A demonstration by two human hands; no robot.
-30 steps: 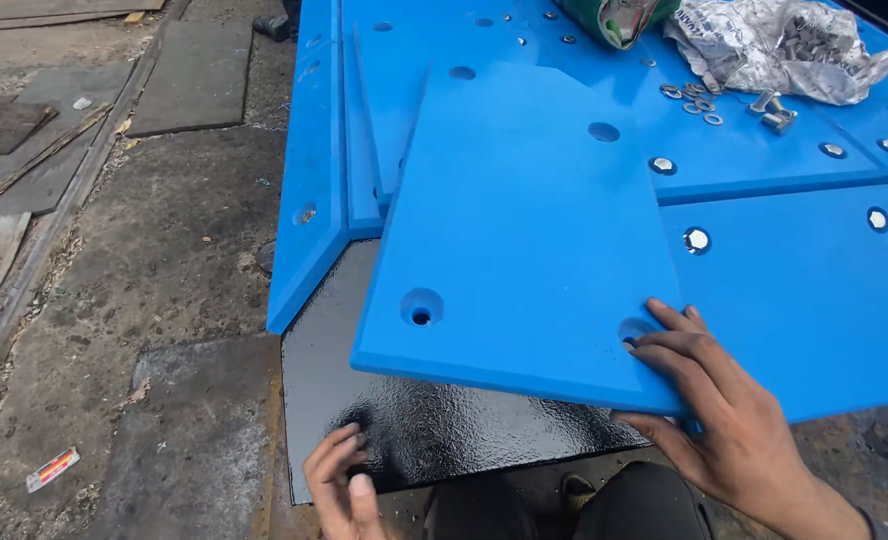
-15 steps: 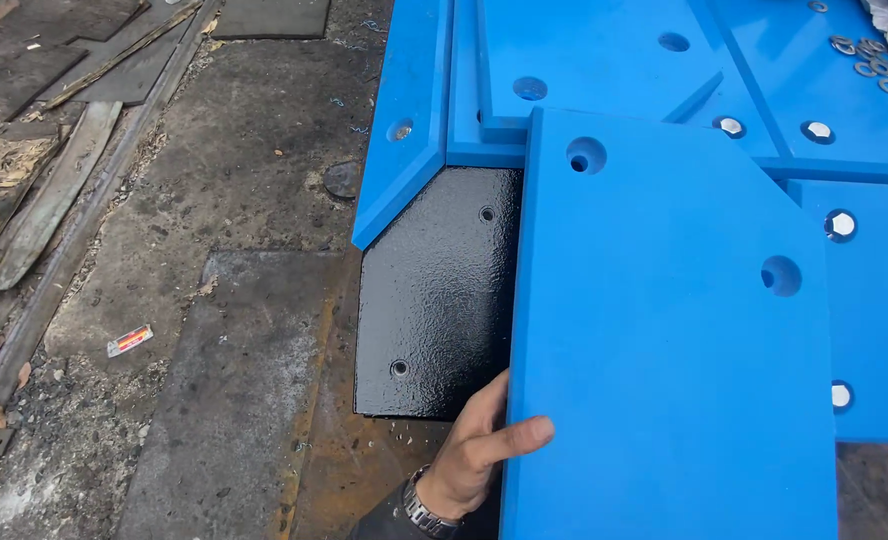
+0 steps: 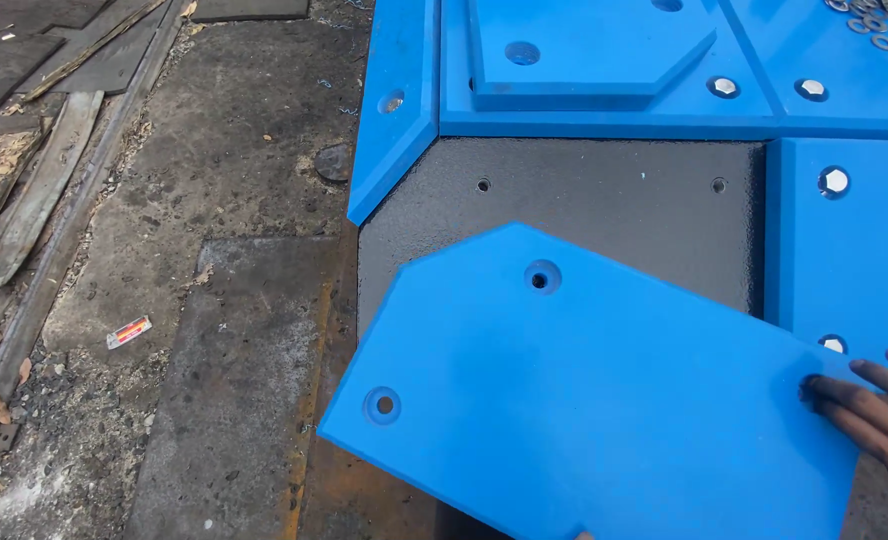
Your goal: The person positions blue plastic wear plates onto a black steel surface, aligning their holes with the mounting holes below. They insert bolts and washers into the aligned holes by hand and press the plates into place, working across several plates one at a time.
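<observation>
Panel: our loose blue panel [image 3: 584,400] lies tilted, near, partly over the black plate [image 3: 584,200].
Right hand [image 3: 879,415]: our fingers spread flat on its right edge.
Left hand: out of sight.

I've got one cam only, head-worn, so no 2nd view to overlap with. It looks steeply down and slightly fwd from above the work, close in — the loose blue panel [image 3: 604,400] fills the lower middle. My right hand [image 3: 879,410] just pokes in at the bottom-right edge; left isn't in frame. Upper frame reaches the bolted blue panels [image 3: 604,60], left third is dirty ground [image 3: 164,300] — nothing beyond that.
</observation>
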